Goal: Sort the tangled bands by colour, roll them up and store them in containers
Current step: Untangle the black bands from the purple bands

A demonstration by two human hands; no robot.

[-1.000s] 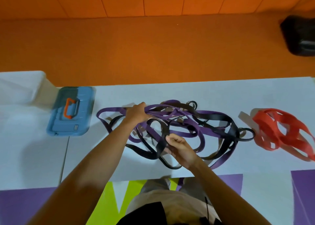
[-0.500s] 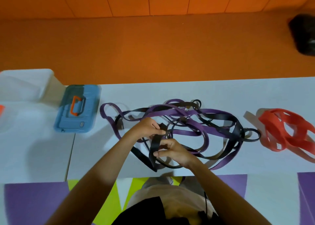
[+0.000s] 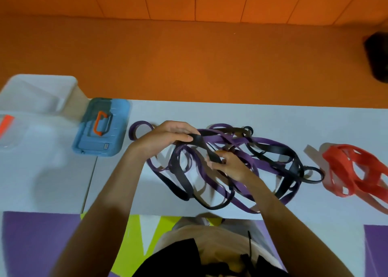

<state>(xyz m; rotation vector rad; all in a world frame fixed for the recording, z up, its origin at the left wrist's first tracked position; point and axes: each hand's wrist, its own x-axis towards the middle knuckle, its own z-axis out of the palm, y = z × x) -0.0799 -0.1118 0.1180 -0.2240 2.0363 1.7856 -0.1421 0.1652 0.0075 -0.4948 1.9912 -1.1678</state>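
A tangle of purple bands and black bands lies in the middle of the white table. My left hand grips a black band at the tangle's left side, thumb over the strap. My right hand pinches the same black band a little lower and to the right. A separate heap of red bands lies at the right end of the table. A blue container with an orange handle sits shut on the left.
Clear plastic containers stand at the far left, one showing something orange. A dark object lies on the orange floor at the upper right. The table's near edge runs just above my lap.
My left hand has moved from the purple loop at the left onto a black band. My right hand has shifted up along that band. The black strap is now stretched between both hands.
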